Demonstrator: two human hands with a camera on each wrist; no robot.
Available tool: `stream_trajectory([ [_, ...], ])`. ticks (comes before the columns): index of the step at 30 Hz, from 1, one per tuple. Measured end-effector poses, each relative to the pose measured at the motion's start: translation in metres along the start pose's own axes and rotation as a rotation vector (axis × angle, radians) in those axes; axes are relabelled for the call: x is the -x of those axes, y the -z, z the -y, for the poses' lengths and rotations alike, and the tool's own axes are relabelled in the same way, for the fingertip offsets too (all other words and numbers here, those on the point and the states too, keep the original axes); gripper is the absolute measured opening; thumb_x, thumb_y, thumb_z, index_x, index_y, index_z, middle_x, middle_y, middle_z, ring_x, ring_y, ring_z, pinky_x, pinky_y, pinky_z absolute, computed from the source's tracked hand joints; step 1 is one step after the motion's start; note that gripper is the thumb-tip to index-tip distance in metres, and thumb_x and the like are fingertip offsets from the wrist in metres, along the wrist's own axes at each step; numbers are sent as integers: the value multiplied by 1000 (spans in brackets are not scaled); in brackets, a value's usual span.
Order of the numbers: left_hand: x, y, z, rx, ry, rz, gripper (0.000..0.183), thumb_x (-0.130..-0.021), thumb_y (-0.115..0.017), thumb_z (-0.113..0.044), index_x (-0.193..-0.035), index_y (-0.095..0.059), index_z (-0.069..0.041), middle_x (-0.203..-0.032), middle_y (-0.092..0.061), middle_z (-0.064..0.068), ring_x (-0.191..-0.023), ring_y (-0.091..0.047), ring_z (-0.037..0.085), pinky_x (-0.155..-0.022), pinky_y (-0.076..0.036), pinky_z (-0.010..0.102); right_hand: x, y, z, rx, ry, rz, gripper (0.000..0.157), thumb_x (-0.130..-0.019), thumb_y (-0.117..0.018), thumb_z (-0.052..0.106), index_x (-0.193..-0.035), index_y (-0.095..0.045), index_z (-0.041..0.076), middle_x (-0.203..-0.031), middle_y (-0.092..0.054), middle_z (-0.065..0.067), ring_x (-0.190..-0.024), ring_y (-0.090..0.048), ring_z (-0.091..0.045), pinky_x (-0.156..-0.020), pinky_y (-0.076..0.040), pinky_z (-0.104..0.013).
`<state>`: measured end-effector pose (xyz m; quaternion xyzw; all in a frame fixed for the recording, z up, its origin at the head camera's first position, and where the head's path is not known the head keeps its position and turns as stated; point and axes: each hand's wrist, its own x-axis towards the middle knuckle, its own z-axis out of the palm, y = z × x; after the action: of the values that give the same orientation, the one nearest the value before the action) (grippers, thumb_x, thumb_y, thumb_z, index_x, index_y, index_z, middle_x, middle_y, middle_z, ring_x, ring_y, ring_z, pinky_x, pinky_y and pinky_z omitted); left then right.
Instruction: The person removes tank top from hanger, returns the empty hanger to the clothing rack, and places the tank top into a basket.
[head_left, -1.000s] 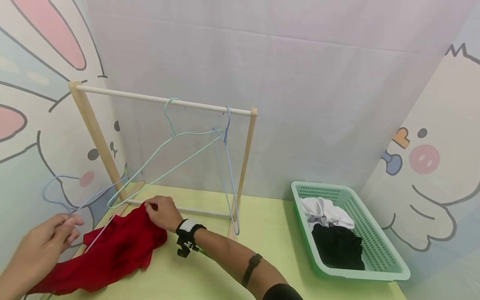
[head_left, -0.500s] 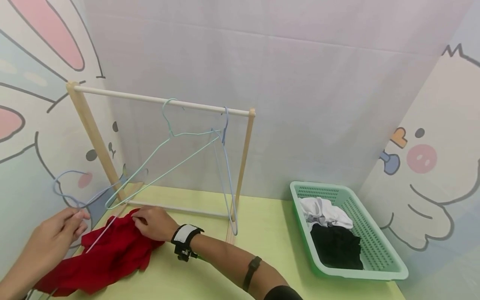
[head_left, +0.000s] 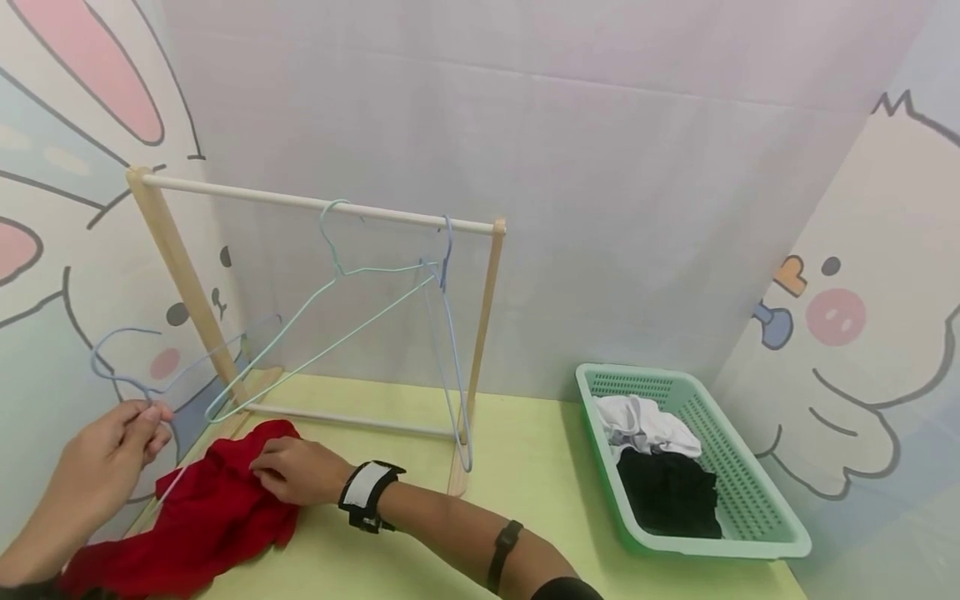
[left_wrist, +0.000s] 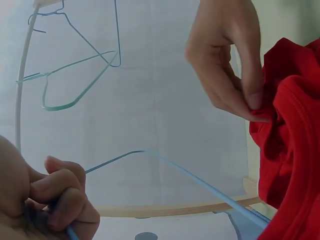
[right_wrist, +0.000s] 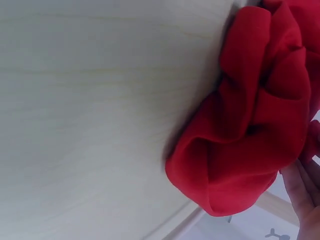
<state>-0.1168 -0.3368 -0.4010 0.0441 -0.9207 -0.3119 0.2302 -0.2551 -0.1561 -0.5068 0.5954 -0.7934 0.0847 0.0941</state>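
Observation:
My left hand (head_left: 112,454) grips a blue wire hanger (head_left: 123,379) just below its hook, at the left of the head view. The hanger's lower part runs down to a red garment (head_left: 202,517) bunched on the table. With thumb and fingers my right hand (head_left: 303,471) pinches the garment's upper edge. In the left wrist view that right hand (left_wrist: 227,60) holds a fold of the red cloth (left_wrist: 295,130) beside a seamed edge, while the hanger's arm (left_wrist: 200,182) passes toward the cloth. The right wrist view shows the garment (right_wrist: 250,120) in loose folds.
Behind the hands stands a wooden rack with a white rail (head_left: 255,194). A mint hanger (head_left: 292,321) and a blue hanger (head_left: 455,358) hang from it. A green basket (head_left: 757,467) at the right holds white cloth (head_left: 645,425) and black cloth (head_left: 667,496).
My right hand has moved down and left with the pinched edge of the red garment. The left hand has risen slightly with the hanger.

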Motion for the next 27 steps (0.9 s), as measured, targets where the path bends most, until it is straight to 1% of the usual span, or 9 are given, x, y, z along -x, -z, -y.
stream_trajectory([
  [3,-4,2,-2,-6,2,-5,32,-108,-34,-22,-97,-55,0,-73,-47,6,-60,-39,9,-49,-29,26,1,-4,-1,7,5,15,26,-100,-55,29,-120,-71,24,-108,-61,12,-99,-52,4,-86,-36,-1],
  [5,-7,4,-4,-6,-2,-10,33,-108,-34,-22,-99,-56,1,-73,-47,7,-60,-38,10,-47,-28,27,2,-6,-2,1,-9,42,28,-100,-55,32,-124,-68,25,-109,-59,13,-99,-50,5,-86,-36,-2],
  [10,-15,10,-8,-19,-26,-27,32,-108,-35,-22,-98,-56,0,-73,-47,7,-59,-38,10,-47,-28,28,3,-12,-2,-18,-52,162,41,-98,-56,42,-137,-57,31,-115,-53,13,-100,-44,4,-83,-37,-4],
  [12,-18,13,-9,-27,-36,-38,31,-108,-35,-22,-97,-56,-1,-71,-47,7,-58,-37,10,-47,-28,28,3,-14,0,-14,-65,211,45,-96,-57,48,-139,-55,34,-116,-52,14,-101,-43,4,-82,-38,-5],
  [15,-22,17,-12,-31,-43,-55,31,-108,-35,-21,-97,-56,0,-71,-47,8,-56,-37,11,-46,-29,28,3,-18,2,-1,-73,255,50,-93,-58,55,-139,-54,37,-119,-50,15,-102,-41,5,-83,-37,-5],
  [17,-24,18,-13,-30,-40,-62,32,-108,-35,-22,-99,-56,1,-72,-48,9,-57,-37,13,-46,-30,27,3,-20,3,6,-73,267,51,-91,-58,57,-138,-54,38,-119,-49,16,-103,-40,5,-85,-37,-5],
  [22,-30,18,-15,-35,-34,-69,33,-108,-34,-23,-102,-54,3,-74,-48,11,-59,-38,14,-46,-30,27,4,-24,5,11,-64,276,52,-91,-60,57,-138,-54,37,-121,-49,16,-104,-40,4,-86,-37,-6],
  [27,-36,16,-15,-19,-36,-104,35,-108,-36,-26,-102,-55,2,-76,-51,13,-58,-39,14,-48,-30,27,6,-27,7,22,-51,296,58,-87,-64,58,-140,-52,38,-122,-48,16,-104,-39,4,-83,-37,-5],
])
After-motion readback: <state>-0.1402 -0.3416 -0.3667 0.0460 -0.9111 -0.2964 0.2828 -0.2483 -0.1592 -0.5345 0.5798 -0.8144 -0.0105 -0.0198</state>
